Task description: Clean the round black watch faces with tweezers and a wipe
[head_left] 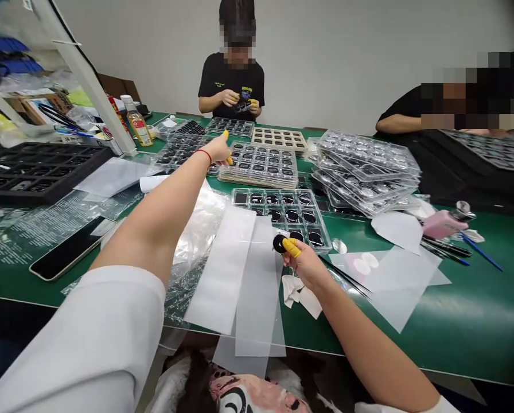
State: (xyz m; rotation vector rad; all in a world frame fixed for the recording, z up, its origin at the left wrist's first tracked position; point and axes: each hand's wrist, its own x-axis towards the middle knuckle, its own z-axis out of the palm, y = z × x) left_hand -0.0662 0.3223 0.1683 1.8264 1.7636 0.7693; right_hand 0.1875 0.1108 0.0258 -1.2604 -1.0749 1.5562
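My right hand pinches a small round black disc between fingers in yellow finger cots. It is just above the near corner of a clear plastic tray holding rows of similar black discs. My left hand, with a red string on the wrist and yellow cots on two fingertips, reaches far across the table. Its fingers are apart above a stacked clear tray of small dark pieces. Translucent white sheets lie under my forearms.
The green table holds a tall stack of clear trays, a black tray, a phone, tweezers, and a pink bottle. A co-worker handles a tray opposite; another person's arm shows at right.
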